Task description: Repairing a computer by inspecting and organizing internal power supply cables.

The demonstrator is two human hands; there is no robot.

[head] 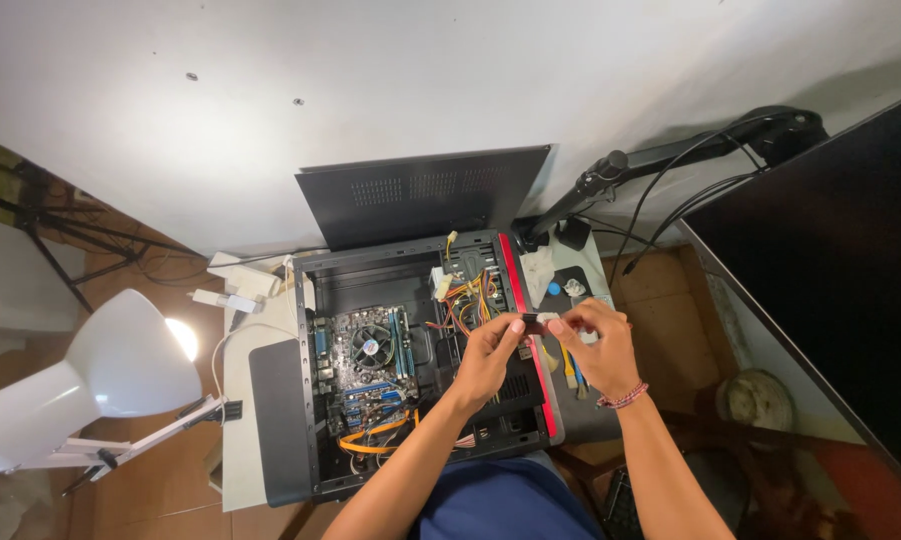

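Observation:
An open black computer case [315, 400] with a red front edge lies on its side on the desk, its motherboard [370, 365] and cooler fan facing up. My left hand [487, 355] and my right hand [598, 345] meet over the case's right edge. Together they pinch a small dark connector [535, 322] between the fingertips. A bundle of yellow, red and black wires [465, 295] runs inside the case just left of my hands. An orange flat cable [375, 440] curls near the case's bottom. A red bead bracelet sits on my right wrist.
The removed black side panel [420, 200] leans against the white wall behind the case. A white desk lamp [100, 375], lit, stands at the left. A large dark monitor [830, 270] on a black arm [670, 155] fills the right. Small parts and a blue item [560, 290] lie right of the case.

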